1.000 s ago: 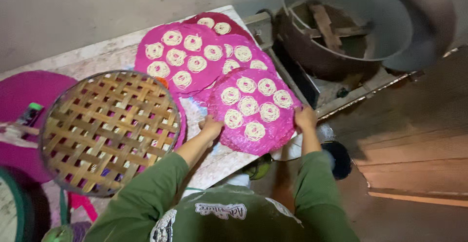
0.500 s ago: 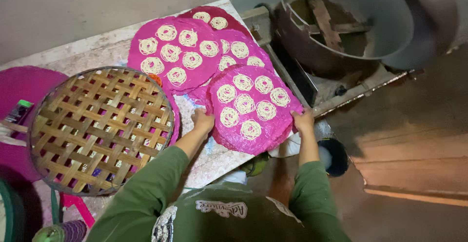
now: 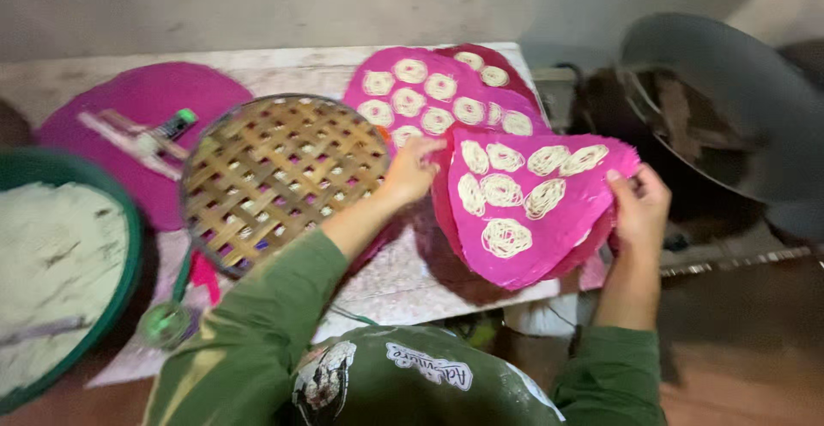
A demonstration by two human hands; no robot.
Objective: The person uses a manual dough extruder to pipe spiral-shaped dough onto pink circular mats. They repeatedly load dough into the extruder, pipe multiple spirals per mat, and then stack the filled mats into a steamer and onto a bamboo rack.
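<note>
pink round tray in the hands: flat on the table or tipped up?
Tipped up. The pink round tray of white noodle coils leans towards the camera, left hand and right hand gripping opposite edges.

No packages, labels, signs or screens show here.

pink mat (image 3: 549, 237) with white coils (image 3: 506, 237), tan lattice tray (image 3: 283, 177)

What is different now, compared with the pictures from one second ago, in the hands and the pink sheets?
The nearest pink sheet with noodle coils has been lifted and tilted up off the table; before it lay flat. The left hand and right hand keep their grip on its opposite edges. The woven tray, the other pink sheets and the big metal pot stayed where they were.
</note>
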